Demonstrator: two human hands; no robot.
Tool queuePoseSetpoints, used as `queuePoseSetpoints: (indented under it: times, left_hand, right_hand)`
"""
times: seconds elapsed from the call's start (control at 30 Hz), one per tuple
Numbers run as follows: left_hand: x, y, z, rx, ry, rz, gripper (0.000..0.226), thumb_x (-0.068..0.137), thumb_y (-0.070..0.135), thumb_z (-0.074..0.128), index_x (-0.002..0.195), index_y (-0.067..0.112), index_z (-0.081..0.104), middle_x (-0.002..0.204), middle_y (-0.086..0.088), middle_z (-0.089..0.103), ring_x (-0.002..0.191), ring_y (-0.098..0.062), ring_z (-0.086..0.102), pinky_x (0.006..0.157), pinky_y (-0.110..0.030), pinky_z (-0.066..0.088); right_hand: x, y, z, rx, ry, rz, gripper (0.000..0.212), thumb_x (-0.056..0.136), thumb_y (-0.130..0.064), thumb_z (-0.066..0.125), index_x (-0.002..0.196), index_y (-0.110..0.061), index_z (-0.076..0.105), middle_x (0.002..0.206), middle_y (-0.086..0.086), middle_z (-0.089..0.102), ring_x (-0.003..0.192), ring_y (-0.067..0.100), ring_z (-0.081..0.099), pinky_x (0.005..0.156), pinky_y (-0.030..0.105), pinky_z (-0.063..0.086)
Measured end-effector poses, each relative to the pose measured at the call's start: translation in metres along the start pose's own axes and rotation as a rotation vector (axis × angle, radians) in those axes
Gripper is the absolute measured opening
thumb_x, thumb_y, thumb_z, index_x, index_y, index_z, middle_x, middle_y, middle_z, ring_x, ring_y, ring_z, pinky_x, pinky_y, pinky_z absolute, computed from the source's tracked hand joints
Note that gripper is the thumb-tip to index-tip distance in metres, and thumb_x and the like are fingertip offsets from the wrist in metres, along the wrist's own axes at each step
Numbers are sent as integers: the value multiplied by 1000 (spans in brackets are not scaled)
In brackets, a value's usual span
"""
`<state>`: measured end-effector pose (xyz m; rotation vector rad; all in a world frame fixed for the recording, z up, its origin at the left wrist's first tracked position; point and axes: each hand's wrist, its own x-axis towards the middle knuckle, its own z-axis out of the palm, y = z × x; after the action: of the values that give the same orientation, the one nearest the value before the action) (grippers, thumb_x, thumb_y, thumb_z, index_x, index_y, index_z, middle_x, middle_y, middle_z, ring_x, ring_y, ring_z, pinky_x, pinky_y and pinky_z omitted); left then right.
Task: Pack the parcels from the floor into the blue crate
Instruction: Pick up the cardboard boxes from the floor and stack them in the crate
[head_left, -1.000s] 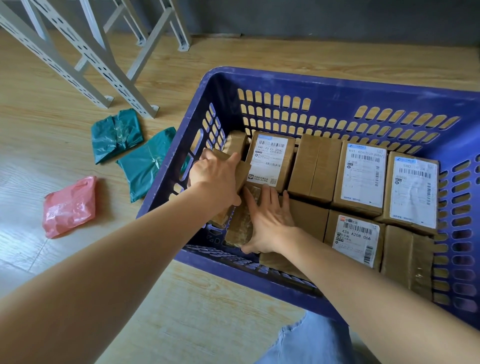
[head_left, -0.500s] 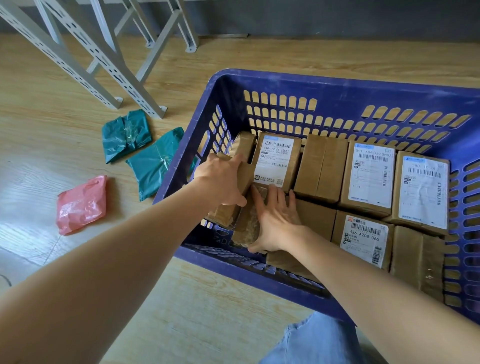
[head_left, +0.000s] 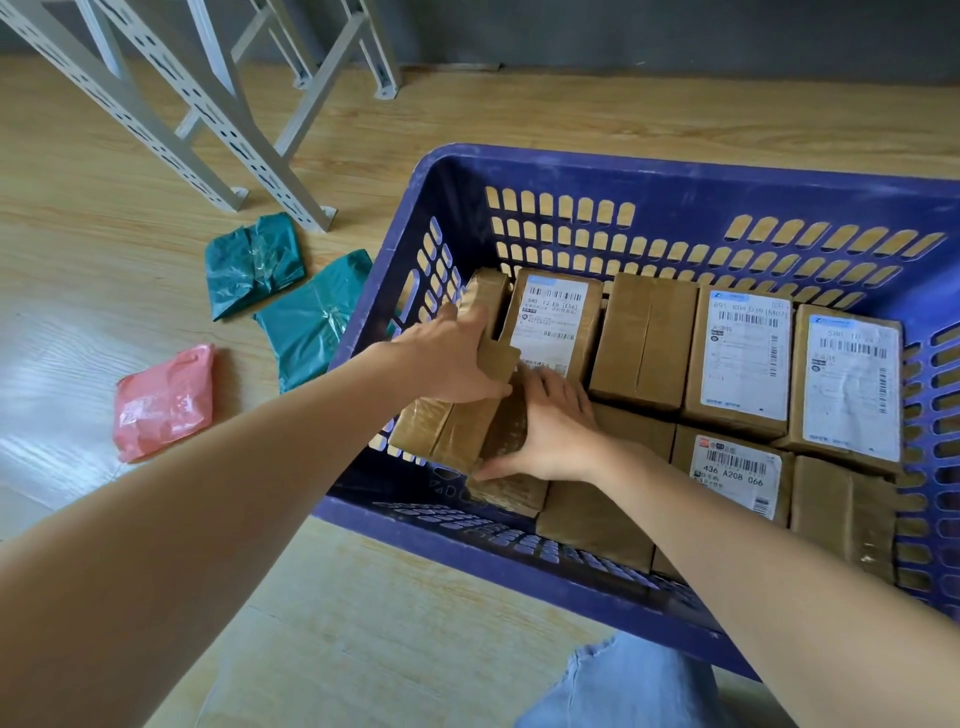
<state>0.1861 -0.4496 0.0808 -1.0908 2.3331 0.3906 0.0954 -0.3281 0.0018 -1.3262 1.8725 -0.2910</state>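
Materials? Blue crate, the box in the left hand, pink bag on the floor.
Crate: moulded plastic by the look, matte, with slotted walls. Box in the left hand: probably cardboard wrapped in brown tape, judging by the glossy wrinkles and seams. Pink bag: thin plastic film, crinkled and shiny; contents hidden.

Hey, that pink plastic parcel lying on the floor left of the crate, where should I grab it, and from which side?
Come straight down from above: the pink plastic parcel lies flat on the wooden floor, so nothing slips under it. It looks soft and crumpled, so probably pinch its puckered corner nearest the crate between fingers and thumb, or squeeze across its narrower width.
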Motion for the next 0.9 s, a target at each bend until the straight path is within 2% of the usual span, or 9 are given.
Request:
queuePoseSetpoints:
  times: [0.17, 0.23, 0.3, 0.4, 0.47, 0.57, 0.7, 0.8, 0.9]
  left_hand:
    - [4, -7, 2, -130, 16, -17, 58, 81, 67, 48, 122, 28, 37, 118, -6, 39, 95, -29, 53, 80, -41, 50]
    - [3, -10, 3, -217, 3, -25, 51, 83, 64, 49, 118, 29, 38, 112, -6, 38, 86, -24, 56, 67, -31, 49]
    - [1, -11, 4, -311, -13, -32, 44, 87, 58, 49, 117, 28, 39, 102, -5, 43, 75, -16, 54, 54, -23, 41]
    - [1, -14, 4, -358, -15, 4, 33, 95, 48, 44, 117, 23, 41, 83, 2, 51, 68, -10, 49, 53, -25, 34]
    - [2, -17, 2, -385, -14, 13, 28, 97, 43, 40, 116, 23, 43, 82, 3, 52, 68, -10, 49, 55, -25, 35]
    - [2, -21, 2, -417, -6, 29, 24, 99, 39, 39, 113, 22, 46, 90, -2, 57, 70, -13, 51, 60, -27, 41]
    - [2, -21, -1, -433, -17, 13, 20, 99, 38, 38, 109, 22, 46, 87, -2, 55, 67, -12, 48, 57, -27, 37]
    - [3, -20, -3, -462, -19, -18, 21, 99, 38, 37, 110, 22, 46, 95, -3, 55, 79, -17, 50, 62, -29, 36]
    - [4, -19, -3, -475, -32, -29, 25, 100, 36, 34, 115, 20, 46, 103, -6, 55, 90, -21, 51, 72, -31, 37]
  right_hand:
    - [13, 1, -9, 309, -137, -21, 127, 43, -68, 81, 146, -31, 16, 153, -3, 27, 141, 21, 23, 118, 48, 14]
    - [17, 2, -17, 565, -209, -27, 122, 43, -66, 81, 143, -31, 22, 149, -4, 33, 135, 16, 31, 117, 42, 21]
    - [20, -1, -25, 747, -224, 15, 116, 50, -61, 75, 147, -27, 21, 148, -6, 31, 136, 14, 28, 114, 33, 20]
    - [26, -3, -28, 786, -217, 39, 91, 57, -61, 70, 136, -30, 38, 136, -10, 41, 131, 14, 35, 103, 29, 25]
    - [30, -5, -27, 822, -214, 66, 78, 57, -59, 74, 124, -29, 48, 128, -7, 50, 123, 14, 42, 100, 31, 27]
    - [36, -1, -26, 873, -176, 101, 76, 54, -54, 82, 118, -27, 52, 121, -3, 56, 117, 15, 48, 105, 36, 30]
    - [43, -3, -23, 900, -143, 107, 77, 42, -55, 85, 110, -29, 60, 115, 0, 64, 112, 19, 57, 107, 43, 37]
    - [48, -5, -20, 923, -97, 101, 87, 32, -60, 87, 111, -34, 64, 114, 0, 66, 112, 19, 58, 105, 43, 40]
    - [50, -7, -20, 920, -67, 90, 82, 36, -57, 86, 112, -33, 65, 114, 0, 65, 111, 17, 57, 104, 39, 41]
